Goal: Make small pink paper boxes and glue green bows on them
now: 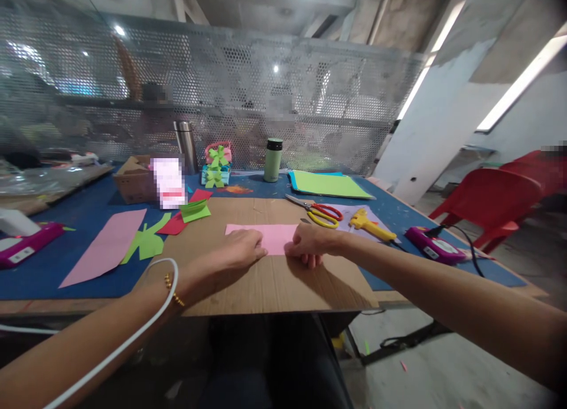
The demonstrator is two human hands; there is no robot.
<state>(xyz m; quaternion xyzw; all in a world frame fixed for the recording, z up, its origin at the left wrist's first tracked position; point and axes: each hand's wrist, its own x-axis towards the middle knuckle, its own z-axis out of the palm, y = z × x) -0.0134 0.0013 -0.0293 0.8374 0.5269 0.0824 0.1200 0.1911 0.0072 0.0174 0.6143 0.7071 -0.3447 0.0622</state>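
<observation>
A strip of pink paper lies across the cardboard sheet in front of me. My left hand holds the strip's near left part, with curled fingers and the thumb at its lower edge. At the strip's right end, my right hand has its fingers folded and pinches the lower edge. Just beyond my right hand are scissors with red and yellow handles. A yellow glue gun rests on a pale sheet farther right.
To the left lie a larger pink paper piece, green cut paper and red paper. At the back stand a cardboard box, a steel flask, a green bottle and green sheets. A purple power strip sits at right.
</observation>
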